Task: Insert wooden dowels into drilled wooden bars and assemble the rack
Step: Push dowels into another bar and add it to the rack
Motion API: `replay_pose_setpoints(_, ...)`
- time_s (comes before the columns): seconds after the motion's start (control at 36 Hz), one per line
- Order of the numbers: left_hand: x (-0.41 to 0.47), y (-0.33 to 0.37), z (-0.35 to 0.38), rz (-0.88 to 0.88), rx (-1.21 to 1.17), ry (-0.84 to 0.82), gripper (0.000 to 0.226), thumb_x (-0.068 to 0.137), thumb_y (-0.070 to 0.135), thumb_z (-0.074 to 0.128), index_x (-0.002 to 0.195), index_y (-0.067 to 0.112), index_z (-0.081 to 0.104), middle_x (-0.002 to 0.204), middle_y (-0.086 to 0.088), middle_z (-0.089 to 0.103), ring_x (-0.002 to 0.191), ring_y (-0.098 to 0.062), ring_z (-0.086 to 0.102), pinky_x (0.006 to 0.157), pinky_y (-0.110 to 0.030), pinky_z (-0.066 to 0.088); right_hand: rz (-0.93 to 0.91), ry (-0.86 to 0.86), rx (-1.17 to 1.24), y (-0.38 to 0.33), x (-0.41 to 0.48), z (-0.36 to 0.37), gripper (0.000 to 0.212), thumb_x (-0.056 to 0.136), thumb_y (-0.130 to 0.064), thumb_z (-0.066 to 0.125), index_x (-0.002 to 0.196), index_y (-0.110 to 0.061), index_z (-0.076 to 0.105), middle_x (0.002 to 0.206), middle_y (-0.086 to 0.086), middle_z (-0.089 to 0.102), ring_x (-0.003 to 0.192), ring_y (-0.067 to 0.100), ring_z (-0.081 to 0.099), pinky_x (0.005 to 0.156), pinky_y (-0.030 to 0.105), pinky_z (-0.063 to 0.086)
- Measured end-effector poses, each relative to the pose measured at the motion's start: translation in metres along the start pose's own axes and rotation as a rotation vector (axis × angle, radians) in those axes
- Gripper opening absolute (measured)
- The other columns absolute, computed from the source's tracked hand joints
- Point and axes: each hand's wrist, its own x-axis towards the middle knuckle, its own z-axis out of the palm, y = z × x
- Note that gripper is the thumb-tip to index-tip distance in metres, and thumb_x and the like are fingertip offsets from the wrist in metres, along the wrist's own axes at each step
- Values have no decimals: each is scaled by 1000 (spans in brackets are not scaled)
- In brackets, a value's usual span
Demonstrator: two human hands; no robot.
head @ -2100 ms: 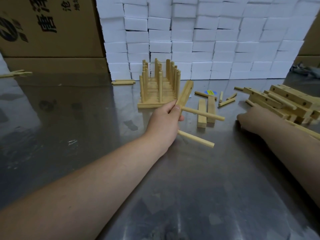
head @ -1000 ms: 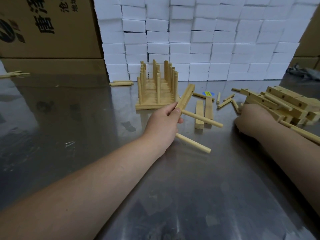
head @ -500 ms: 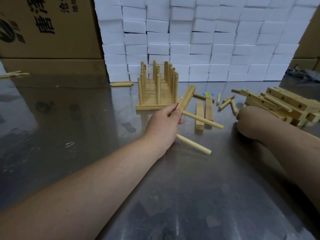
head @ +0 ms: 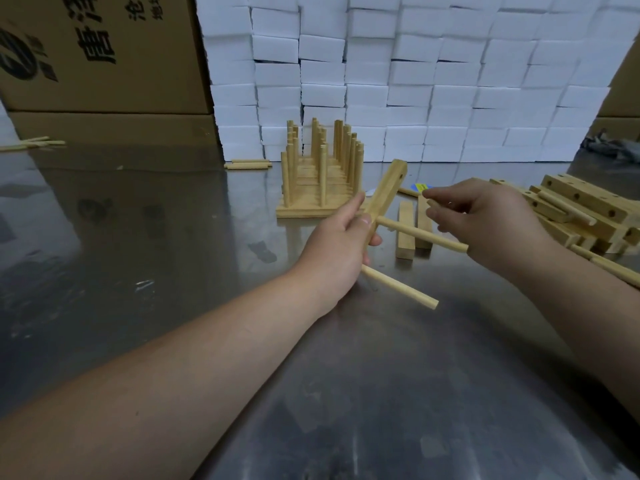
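Item: our left hand (head: 341, 244) grips a drilled bar (head: 386, 192), with two dowels (head: 422, 235) seated in it, above the scuffed steel table (head: 381, 393). Our right hand (head: 485, 220), fingers curled, pinches a short dowel (head: 433, 203) just beside the bar. Behind: pegged rack (head: 320, 178), bar pile (head: 581, 209), white foam blocks (head: 433, 81), cartons (head: 104, 57).

Single head-worn wide-angle view, looking forward and down across the steel table (head: 138, 271). The left hand (head: 332, 247) and right hand (head: 491, 220) sat close under the lens, arms running in from 6 o'clock. Far limit: the white block wall (head: 450, 81) at 12 o'clock and the cardboard box (head: 104, 53) at 10.
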Motion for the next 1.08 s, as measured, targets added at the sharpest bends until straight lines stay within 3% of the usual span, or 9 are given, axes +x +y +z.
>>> replay_pose_setpoints(0.06,0,0,0,15,1,-20,37,99,25,38,133,35,49,65,16,59,51,-3,46,60,-22,42,12,-21,77,-1,-1,-1,25,90,-23,56,113,-32,64,75,-8,63,59,7,55,51,10,38)
replay_pose_setpoints(0.17,0,-1,0,13,2,-31,34,99,23,39,126,34,55,62,16,59,48,-1,45,59,-20,41,29,-38,96,4,1,-1,28,94,-27,50,119,-34,59,76,-20,62,49,3,54,55,18,41)
replay_pose_setpoints(0.31,-1,0,0,-5,-33,-30,33,99,21,40,125,33,56,61,14,60,48,-3,45,57,-19,41,129,5,158,5,8,-5,37,93,-17,40,128,-26,49,80,-15,65,60,20,48,54,30,43)
replay_pose_setpoints(0.39,-2,1,0,-9,-30,-32,33,99,22,40,125,33,56,66,11,59,52,-6,45,60,-22,42,152,-59,197,0,5,-6,31,88,-9,42,114,-26,46,83,-16,68,65,18,54,61,35,47)
replay_pose_setpoints(0.53,-2,2,0,1,-25,-46,34,99,21,39,128,32,54,66,9,56,55,-9,42,60,-22,40,33,-84,161,-3,-1,-4,23,87,-16,59,86,-39,61,70,-17,65,57,-2,57,57,19,45)
replay_pose_setpoints(0.61,-2,2,0,11,-12,-59,37,100,22,38,132,33,50,68,8,55,57,-9,41,59,-20,40,13,-44,172,-2,-3,-1,24,87,-23,60,94,-45,62,66,-22,63,51,0,55,56,21,46)
replay_pose_setpoints(0.72,-2,2,1,27,11,-73,37,99,23,38,133,34,50,71,7,54,59,-11,41,62,-25,39,0,-19,159,-3,-3,-2,27,89,-24,57,94,-51,55,63,-27,62,46,-2,46,49,11,36)
replay_pose_setpoints(0.92,0,-1,1,39,68,-70,35,98,30,40,129,42,51,67,13,55,60,-8,44,68,-27,41,69,29,149,-6,-1,-6,13,87,-26,59,75,-28,56,69,-10,65,39,-5,45,46,23,31)
replay_pose_setpoints(1.08,0,0,-1,50,122,-43,36,97,34,41,131,41,49,59,19,54,58,-1,49,70,-25,39,65,-1,158,-5,-2,-6,16,83,-16,55,77,-31,59,80,-4,68,43,-2,45,47,23,34)
